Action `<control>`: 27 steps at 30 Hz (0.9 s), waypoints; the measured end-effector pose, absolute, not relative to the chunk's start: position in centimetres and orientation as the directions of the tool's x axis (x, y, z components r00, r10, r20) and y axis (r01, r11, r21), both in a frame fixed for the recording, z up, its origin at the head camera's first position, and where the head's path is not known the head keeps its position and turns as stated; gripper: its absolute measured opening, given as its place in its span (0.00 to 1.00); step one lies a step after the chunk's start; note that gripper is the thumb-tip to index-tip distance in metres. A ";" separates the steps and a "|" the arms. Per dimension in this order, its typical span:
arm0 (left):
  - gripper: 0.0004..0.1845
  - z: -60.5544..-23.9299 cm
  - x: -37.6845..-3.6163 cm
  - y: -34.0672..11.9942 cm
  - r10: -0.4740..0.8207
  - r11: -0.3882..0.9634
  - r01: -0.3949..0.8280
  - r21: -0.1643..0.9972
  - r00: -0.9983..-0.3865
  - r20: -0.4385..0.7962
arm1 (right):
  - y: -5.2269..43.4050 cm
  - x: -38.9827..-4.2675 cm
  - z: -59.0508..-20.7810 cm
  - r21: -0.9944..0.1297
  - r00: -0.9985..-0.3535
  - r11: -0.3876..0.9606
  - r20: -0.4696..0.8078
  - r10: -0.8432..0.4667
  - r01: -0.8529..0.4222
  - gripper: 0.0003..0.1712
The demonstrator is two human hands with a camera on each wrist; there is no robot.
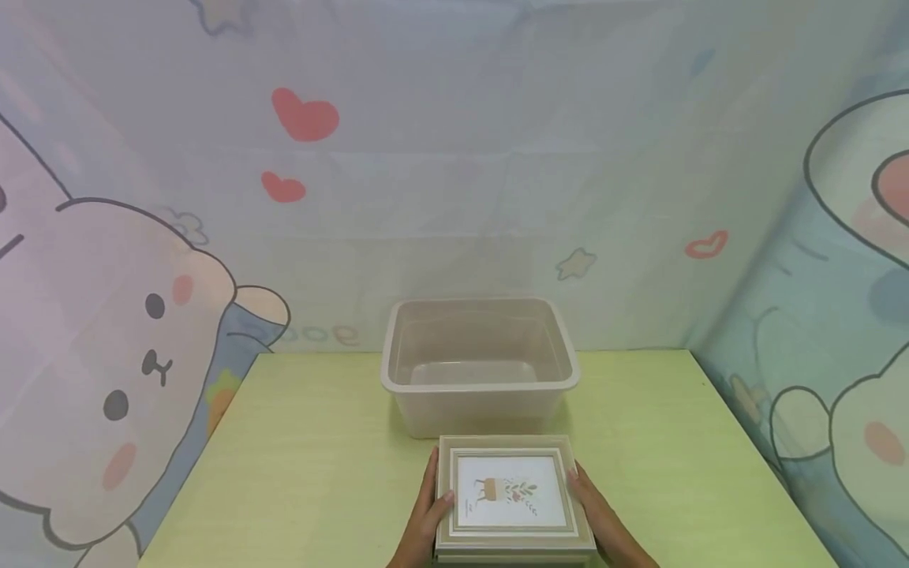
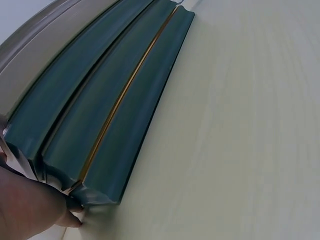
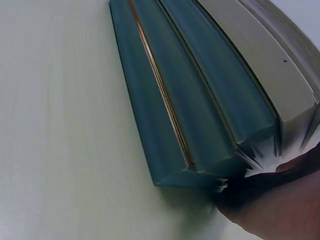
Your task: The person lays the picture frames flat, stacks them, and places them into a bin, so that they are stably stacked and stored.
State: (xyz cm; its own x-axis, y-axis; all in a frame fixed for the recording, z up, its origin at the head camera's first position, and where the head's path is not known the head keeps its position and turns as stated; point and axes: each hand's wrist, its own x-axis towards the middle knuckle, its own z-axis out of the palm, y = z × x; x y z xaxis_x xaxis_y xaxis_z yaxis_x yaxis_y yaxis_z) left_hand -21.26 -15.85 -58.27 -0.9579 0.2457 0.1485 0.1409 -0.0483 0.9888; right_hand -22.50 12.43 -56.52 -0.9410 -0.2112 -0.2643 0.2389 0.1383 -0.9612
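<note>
Hands frame the scene: your left hand point(image 1: 426, 517) and right hand point(image 1: 602, 521) clasp the side edges of a stack of picture frames point(image 1: 513, 498) at the near edge of the yellow-green table point(image 1: 312, 457), fingers curled against the mouldings, the left thumb resting on top. The cream frame with its plant print lies uppermost; the wrist views show a teal frame point(image 2: 100, 115) beneath. Just beyond stands the clear plastic bin point(image 1: 480, 364). Since you grip only the sides, the frames could likely slide apart or slip free should you tilt the stack.
</note>
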 end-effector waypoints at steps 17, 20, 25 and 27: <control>0.40 -61.3 -22.7 -16.2 0.197 -0.155 0.137 0.978 -0.966 0.167 | 11.5 -22.0 -56.7 -0.975 -0.921 0.010 -0.215 -0.324 0.224 0.45; 0.40 -65.9 -25.3 -16.8 0.207 -0.203 0.290 0.935 -0.921 0.331 | 11.3 -21.9 -56.6 -0.976 -0.923 -0.003 -0.207 -0.324 0.220 0.45; 0.42 -76.6 -30.9 -17.7 0.182 -0.271 0.557 0.785 -0.771 0.610 | 11.0 -21.9 -56.5 -0.961 -0.914 -0.077 -0.225 -0.338 0.265 0.46; 0.42 -78.3 -31.7 -17.7 0.164 -0.234 0.579 0.781 -0.768 0.619 | 10.9 -21.8 -56.3 -0.955 -0.913 -0.102 -0.229 -0.337 0.277 0.47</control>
State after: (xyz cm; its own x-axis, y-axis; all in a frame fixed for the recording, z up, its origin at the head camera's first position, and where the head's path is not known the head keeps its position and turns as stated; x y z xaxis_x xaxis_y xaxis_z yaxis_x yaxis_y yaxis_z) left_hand -31.66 -17.74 -78.29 -0.7684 0.1642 0.6186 0.5788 -0.2341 0.7811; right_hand -21.83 10.92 -56.30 -0.9131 -0.3372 -0.2290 0.2772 -0.1020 -0.9554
